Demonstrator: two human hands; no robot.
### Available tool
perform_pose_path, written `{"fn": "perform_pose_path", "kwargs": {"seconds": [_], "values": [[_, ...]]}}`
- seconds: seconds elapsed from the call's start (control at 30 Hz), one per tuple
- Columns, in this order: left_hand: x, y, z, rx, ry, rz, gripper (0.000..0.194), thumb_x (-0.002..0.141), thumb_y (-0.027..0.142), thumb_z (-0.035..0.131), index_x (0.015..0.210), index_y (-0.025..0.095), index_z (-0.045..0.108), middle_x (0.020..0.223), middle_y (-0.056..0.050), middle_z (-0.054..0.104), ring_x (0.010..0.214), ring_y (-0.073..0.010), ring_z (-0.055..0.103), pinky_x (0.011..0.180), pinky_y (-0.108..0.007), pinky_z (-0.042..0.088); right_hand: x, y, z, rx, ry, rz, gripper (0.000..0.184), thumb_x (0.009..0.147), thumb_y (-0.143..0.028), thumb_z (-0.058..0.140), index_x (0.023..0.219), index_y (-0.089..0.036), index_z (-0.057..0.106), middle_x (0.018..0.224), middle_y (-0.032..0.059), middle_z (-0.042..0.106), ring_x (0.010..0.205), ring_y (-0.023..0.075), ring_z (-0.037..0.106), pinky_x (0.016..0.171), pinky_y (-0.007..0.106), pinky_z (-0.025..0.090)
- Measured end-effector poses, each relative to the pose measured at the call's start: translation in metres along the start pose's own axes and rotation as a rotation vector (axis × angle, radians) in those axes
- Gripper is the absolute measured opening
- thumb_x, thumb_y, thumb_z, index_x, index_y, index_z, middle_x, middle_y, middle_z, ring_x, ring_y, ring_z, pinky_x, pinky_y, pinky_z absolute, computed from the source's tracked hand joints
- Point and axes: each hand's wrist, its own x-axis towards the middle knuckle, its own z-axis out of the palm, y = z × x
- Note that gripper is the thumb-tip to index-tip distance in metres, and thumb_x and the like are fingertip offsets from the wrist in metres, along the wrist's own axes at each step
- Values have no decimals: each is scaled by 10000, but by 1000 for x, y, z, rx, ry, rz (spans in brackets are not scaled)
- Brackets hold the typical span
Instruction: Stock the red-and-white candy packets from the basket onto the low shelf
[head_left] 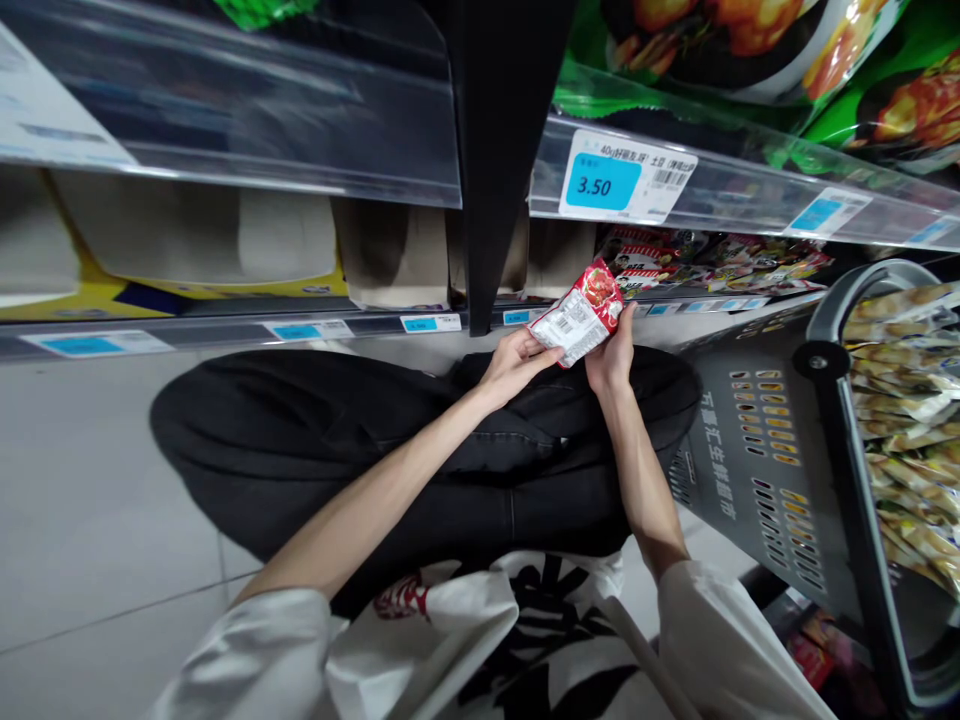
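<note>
Between my two hands is a small red snack packet [576, 318], with a white printed label, a barcode and a food picture at its upper end. My left hand [517, 362] grips its lower left edge, the thumb lying across the label. Around its right side is my right hand [613, 350], whose fingers are partly hidden behind the packet. Both hands are above my crossed legs in black trousers [360, 420]. Just beyond the packet, similar red and white snack packets [645, 262] lie on the bottom shelf.
A grey shopping basket [720, 420] full of yellowish packets [904, 400] stands at my right. Large green snack bags [870, 110] fill the upper right shelf. A black shelf upright [499, 130] divides the rack. Cardboard boxes [285, 240] sit low on the left, beside pale floor tiles [90, 480].
</note>
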Motion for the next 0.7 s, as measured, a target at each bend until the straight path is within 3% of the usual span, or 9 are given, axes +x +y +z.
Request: {"fn": "perform_pose_path", "kwargs": {"seconds": [0.27,0.4,0.57,0.7], "values": [[2,1,-1,86,123,79,615,662,497,909,1097,96,739,1141,-160,779,1091,-311,743,1045,-452,559,-7,4,5,-151,-162,-13,458,854,-589,688,1151,-244,654,1228,44,730,1176,199,690,1003,391,576],[0,0,-2,237,157,156,591,775,495,822,1216,113,728,1254,-143,744,1154,-306,717,1069,-447,550,-11,5,6,-239,-185,-54,477,806,-507,763,1199,-273,626,1302,36,685,1190,181,668,995,355,579],[-3,4,-5,528,199,397,430,904,335,702,1306,185,711,1362,-104,694,1285,-282,648,1162,-442,474,-10,7,2,-238,-169,-57,592,789,-466,783,1319,-332,556,1377,12,637,1202,162,661,978,338,584],[-4,8,-8,646,94,646,410,977,211,578,1376,251,663,1435,-78,647,1375,-255,579,1210,-494,416,-14,5,4,-223,-313,-17,527,808,-618,721,1221,-304,628,1356,27,672,1278,209,633,1022,417,570]]}}
